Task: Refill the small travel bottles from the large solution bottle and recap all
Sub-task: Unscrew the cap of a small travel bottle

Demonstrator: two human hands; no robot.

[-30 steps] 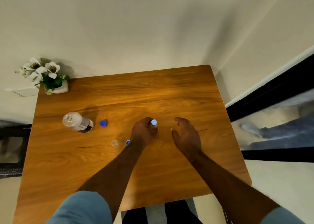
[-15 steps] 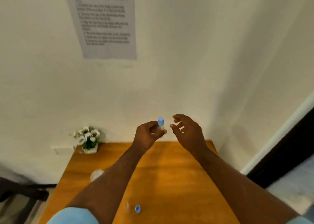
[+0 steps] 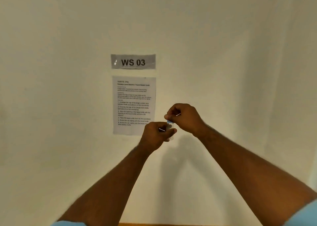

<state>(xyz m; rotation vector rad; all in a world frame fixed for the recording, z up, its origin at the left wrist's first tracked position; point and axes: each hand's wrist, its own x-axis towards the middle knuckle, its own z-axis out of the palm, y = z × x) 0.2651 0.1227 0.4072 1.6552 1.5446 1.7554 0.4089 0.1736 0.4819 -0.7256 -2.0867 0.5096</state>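
A small clear travel bottle (image 3: 170, 131) is raised in front of the wall, gripped by my left hand (image 3: 155, 134) around its body. Its blue cap (image 3: 169, 121) sits on top, pinched from above by the fingers of my right hand (image 3: 182, 116). The large solution bottle, the other small bottle and the loose caps are out of view below the frame.
A grey sign reading WS 03 (image 3: 133, 61) and a printed instruction sheet (image 3: 134, 104) hang on the cream wall behind my hands. Only a thin strip of the wooden table's edge (image 3: 171, 224) shows at the bottom.
The view tilted up from the table to the wall. My left hand lifted the capped small bottle, and my right hand closed onto its blue cap.
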